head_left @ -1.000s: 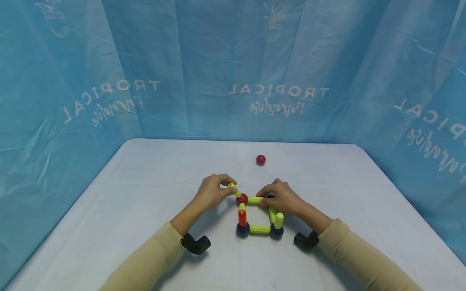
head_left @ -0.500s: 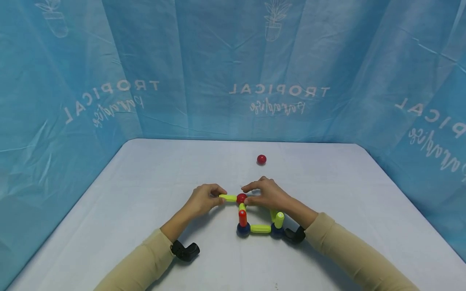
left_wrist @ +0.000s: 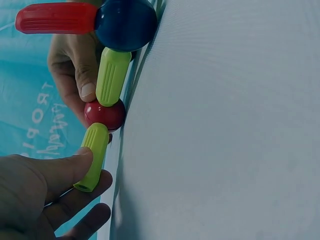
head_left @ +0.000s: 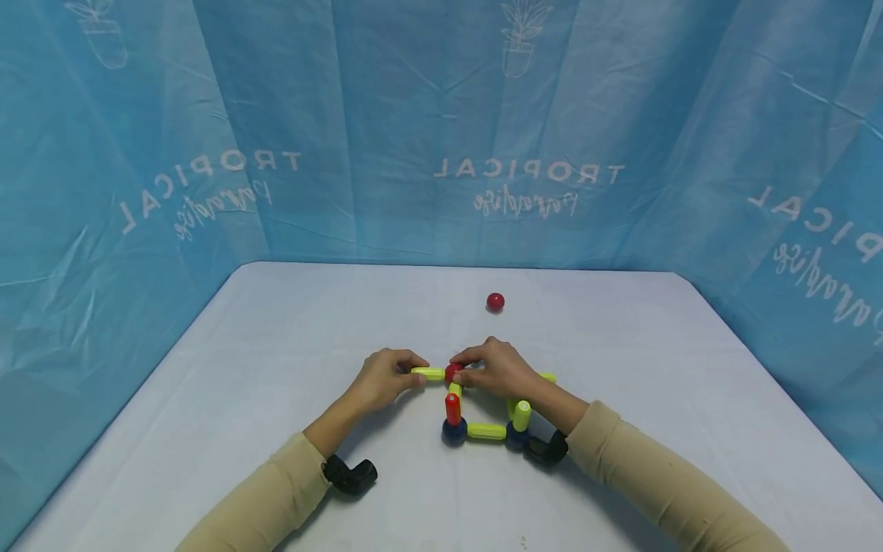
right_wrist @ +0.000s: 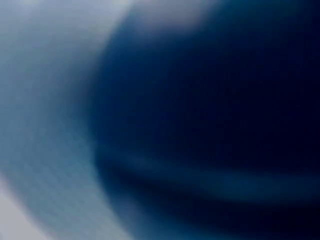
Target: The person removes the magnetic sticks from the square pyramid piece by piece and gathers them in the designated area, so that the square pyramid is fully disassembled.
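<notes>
A flat frame of lime sticks and balls lies on the white table [head_left: 276, 345]. My left hand [head_left: 386, 377] pinches a lime stick [head_left: 428, 373] [left_wrist: 93, 156] that sticks out leftward from a red ball [head_left: 453, 373] [left_wrist: 104, 114]. My right hand [head_left: 493, 368] pinches that red ball from the right, thumb beside it. A second lime stick [left_wrist: 112, 76] runs from the ball to a dark blue ball [head_left: 454, 431] [left_wrist: 125, 22] carrying an upright red stick [head_left: 452, 409] [left_wrist: 55, 18]. Another lime stick [head_left: 486, 431] joins it to a second blue ball [head_left: 516, 438]. The right wrist view is a dark blue blur.
A loose red ball [head_left: 494, 302] lies farther back on the table. Blue printed curtains [head_left: 441, 130] close off the back and both sides. Black wrist mounts [head_left: 350, 474] sit under both sleeves.
The lime stick in my left hand swung from tilted up to lying flat against the red ball. My right hand slid left from the far lime stick onto the red ball.
</notes>
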The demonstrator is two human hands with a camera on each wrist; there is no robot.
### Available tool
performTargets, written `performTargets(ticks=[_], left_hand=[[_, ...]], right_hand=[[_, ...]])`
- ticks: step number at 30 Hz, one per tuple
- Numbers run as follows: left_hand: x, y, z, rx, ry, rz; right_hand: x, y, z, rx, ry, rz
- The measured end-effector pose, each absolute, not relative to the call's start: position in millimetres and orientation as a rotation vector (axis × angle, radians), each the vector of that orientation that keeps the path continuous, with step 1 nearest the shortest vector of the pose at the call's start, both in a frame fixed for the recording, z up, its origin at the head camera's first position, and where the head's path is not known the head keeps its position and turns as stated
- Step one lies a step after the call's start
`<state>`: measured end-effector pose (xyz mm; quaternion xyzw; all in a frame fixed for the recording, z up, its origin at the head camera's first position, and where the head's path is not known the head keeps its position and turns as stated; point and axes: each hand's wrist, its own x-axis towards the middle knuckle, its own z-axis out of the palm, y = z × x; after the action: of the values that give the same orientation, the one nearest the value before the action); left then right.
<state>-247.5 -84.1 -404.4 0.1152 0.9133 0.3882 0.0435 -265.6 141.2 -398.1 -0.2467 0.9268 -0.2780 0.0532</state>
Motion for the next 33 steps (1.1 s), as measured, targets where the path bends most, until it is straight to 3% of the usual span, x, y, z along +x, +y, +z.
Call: performTargets(ticks=[11, 18, 24, 33], left_hand=[[-248.3, -90.4, -402.9, 0.366, 2.837, 1.111], [-259.2, -123.6, -402.7, 0.271, 2.815, 1.282], [-283.1, -138.7, -398.7, 0.186, 2.753, 1.486], [-334.3, -116.5, -405.3, 0.094, 2.848, 1.411]], right_hand=[[-265.3, 137.6, -400.0, -0.750, 2.799, -0.860], [-262.8, 139.1, -401.1, -0.710, 2.824, -0.832], [-262.6, 143.2, -400.3, -0.713, 2.832, -0.843], [-264.4, 139.5, -405.2, -0.702, 2.794, -0.888]])
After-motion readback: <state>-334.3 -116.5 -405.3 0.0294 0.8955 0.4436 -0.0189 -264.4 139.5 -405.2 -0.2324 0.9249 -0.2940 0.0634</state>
